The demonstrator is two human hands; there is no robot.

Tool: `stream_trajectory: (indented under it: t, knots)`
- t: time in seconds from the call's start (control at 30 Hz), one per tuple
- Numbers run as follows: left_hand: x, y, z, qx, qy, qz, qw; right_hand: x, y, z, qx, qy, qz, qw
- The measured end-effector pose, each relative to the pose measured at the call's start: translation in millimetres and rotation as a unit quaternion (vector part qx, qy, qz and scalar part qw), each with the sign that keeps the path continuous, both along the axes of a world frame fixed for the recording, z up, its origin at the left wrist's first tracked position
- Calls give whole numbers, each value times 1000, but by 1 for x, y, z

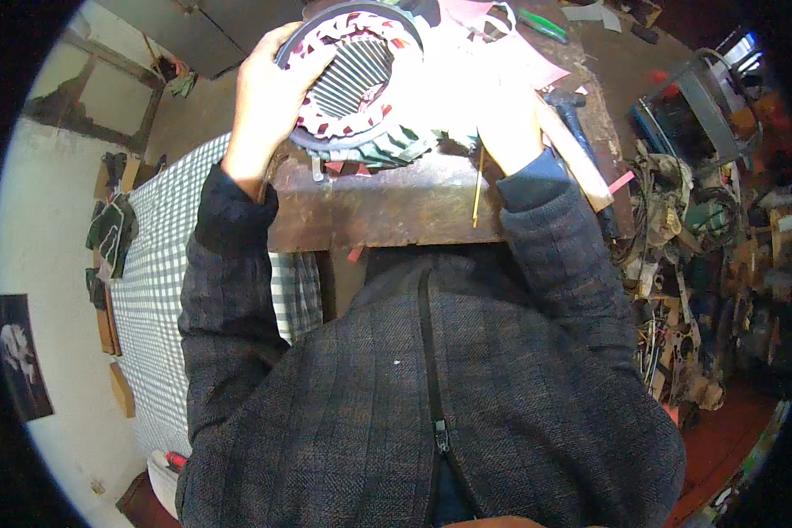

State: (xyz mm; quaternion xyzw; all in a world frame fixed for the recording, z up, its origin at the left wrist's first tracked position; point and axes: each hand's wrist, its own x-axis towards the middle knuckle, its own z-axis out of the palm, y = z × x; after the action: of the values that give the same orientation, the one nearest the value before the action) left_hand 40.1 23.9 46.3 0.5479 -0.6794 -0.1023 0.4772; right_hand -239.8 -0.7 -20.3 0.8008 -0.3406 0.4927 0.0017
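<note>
Left-hand fingers [304, 76] gripped the slotted ring [352, 79]; glare hid any grasp by the right hand [507, 132]; lopsided support risked tipping

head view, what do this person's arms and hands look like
The left sleeve and right sleeve are long, dark and faintly plaid, like the jacket with its front zip. The left hand is ungloved; glare washes out most of the right hand.
</note>
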Motion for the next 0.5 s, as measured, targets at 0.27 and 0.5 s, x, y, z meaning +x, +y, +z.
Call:
stream_trajectory:
  t: [0.27, 0.5]
  knots:
    - [-3, 62, -16, -61, 53, 69, 994, 2, 25, -20, -223, 138, -133, 956]
    - [4, 127, -57, -85, 11, 197, 977, 17, 48, 2, -89, 162, -45, 982]
